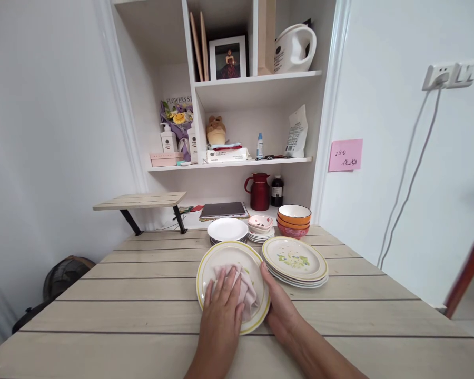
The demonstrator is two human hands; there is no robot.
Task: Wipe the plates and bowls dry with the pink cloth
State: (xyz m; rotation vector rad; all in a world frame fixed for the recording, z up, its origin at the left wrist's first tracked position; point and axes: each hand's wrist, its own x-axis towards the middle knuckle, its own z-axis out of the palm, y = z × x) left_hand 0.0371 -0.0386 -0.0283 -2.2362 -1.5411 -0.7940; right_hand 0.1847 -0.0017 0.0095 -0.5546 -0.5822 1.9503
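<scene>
A cream plate [209, 263] with a yellow-banded rim is tilted up over the table, its patterned face toward me. My right hand [280, 302] grips it at the right edge, thumb at the rim and fingers behind. On the plate's face my left hand [223, 300] holds a crumpled pale pink cloth [247, 292] pressed under its fingers. The cloth and hand cover most of the plate's printed pattern. Just right of it lies a stack of similar plates [296, 260], the top one showing a green leafy print.
Behind stand white plates [227, 229], small dishes [260, 223] and stacked orange and red bowls [294, 216]. A red thermos jug [259, 192], a dark bottle [277, 192] and a laptop [223, 209] are farther back. A small raised shelf [142, 200] stands at the left on the slatted table [134, 316].
</scene>
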